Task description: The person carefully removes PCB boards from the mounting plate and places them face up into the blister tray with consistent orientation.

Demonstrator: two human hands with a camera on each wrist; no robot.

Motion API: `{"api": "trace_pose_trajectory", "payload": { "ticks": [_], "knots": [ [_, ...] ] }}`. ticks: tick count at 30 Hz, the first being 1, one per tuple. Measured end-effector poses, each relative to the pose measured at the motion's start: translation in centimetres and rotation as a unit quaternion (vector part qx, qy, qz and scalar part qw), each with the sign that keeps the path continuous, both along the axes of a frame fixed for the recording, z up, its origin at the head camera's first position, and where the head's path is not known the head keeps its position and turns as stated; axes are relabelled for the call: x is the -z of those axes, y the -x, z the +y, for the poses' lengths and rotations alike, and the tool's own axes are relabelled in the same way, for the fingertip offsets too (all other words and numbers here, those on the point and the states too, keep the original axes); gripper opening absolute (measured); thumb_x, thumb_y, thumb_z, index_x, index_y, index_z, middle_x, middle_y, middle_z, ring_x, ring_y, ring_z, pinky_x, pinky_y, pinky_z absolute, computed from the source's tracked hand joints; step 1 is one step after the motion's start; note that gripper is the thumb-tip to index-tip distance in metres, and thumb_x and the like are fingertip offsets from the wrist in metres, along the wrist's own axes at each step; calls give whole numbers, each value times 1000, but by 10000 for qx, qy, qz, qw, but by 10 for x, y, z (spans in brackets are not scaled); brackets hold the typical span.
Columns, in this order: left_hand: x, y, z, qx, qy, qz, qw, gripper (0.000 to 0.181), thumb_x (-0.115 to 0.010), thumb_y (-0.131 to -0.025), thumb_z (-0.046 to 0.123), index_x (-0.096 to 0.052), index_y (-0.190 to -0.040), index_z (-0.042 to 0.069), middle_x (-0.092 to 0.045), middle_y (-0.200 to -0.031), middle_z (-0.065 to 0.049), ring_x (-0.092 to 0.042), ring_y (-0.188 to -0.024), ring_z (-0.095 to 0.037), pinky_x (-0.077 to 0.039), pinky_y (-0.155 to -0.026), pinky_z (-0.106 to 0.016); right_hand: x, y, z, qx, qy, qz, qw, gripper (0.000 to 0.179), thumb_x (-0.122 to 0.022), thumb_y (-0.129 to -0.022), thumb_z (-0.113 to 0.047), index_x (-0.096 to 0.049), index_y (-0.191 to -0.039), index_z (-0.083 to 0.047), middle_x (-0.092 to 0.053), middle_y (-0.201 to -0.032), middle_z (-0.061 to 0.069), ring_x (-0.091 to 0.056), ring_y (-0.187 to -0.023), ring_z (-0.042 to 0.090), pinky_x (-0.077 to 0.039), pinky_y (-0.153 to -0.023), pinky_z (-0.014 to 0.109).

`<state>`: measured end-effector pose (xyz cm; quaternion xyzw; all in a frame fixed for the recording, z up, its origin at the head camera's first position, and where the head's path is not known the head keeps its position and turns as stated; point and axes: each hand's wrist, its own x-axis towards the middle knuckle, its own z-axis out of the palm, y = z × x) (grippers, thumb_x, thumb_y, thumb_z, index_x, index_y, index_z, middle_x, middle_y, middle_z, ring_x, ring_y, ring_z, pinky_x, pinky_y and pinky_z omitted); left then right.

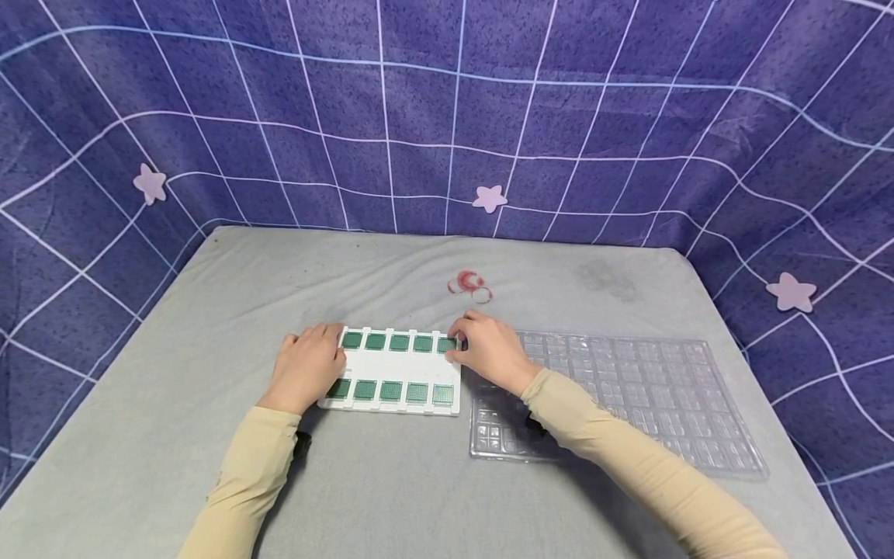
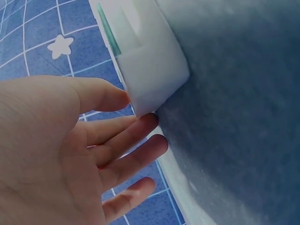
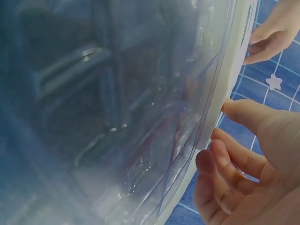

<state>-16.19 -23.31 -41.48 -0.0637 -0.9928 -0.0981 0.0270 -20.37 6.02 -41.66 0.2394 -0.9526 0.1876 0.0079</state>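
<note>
A white plastic tray (image 1: 391, 363) lies on the grey cloth, with green perforated circuit boards (image 1: 391, 390) in slots along its far and near sides. My left hand (image 1: 305, 366) holds the tray's left end; in the left wrist view its thumb (image 2: 110, 95) lies against the tray edge and a fingertip meets the corner. At the far right corner, my right hand (image 1: 492, 348) grips the tray between thumb and index finger, close around the last board (image 1: 446, 345) of the far row. Its other fingers (image 3: 211, 183) are bent beside the tray's edge.
A clear plastic tray (image 1: 649, 388) with many small square pockets lies to the right, partly under my right forearm. Red ring-shaped marks (image 1: 469, 283) stain the cloth behind the white tray. Blue gridded curtains (image 1: 419, 101) with pale stars (image 1: 490, 199) enclose the table's back and sides.
</note>
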Motion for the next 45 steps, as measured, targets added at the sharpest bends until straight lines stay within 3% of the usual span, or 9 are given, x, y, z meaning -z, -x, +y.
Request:
{"api": "trace_pose_trajectory", "payload": {
  "ticks": [11, 24, 37, 45],
  "knots": [
    [-2, -1, 2, 5, 9, -7, 10000, 44, -49, -99, 14, -58, -138, -6, -64, -134, -24, -60, -120, -41, -39, -92, -53, -1, 1, 1, -41, -32, -37, 10000, 34, -83, -85, -35, -76, -110, -14, -66, -97, 0, -59, -74, 10, -50, -62, 29],
    [-2, 2, 1, 52, 25, 35, 10000, 45, -50, -100, 14, -57, -139, -6, -64, -133, -25, -61, -119, -42, -39, -90, -53, -11, 3, 4, -39, 79, 164, 9998, 31, -85, -82, -33, -76, -106, -14, -67, -96, 1, -66, -80, 15, -54, -67, 32],
    [-1, 1, 0, 60, 32, 22, 10000, 44, -49, -99, 14, -58, -139, -5, -64, -134, -24, -61, -120, -42, -39, -91, -54, -15, 6, 19, 123, 133, 166, 9997, 32, -85, -82, -34, -76, -107, -16, -69, -99, 0, -67, -80, 15, -52, -63, 29],
    [0, 1, -1, 69, 64, 38, 9999, 44, -50, -100, 14, -58, -139, -5, -64, -134, -24, -61, -120, -42, -39, -91, -53, -11, 6, 35, 282, 281, 68, 9992, 32, -85, -82, -30, -76, -109, -13, -69, -103, 2, -69, -84, 17, -54, -67, 31]
  ]
}}
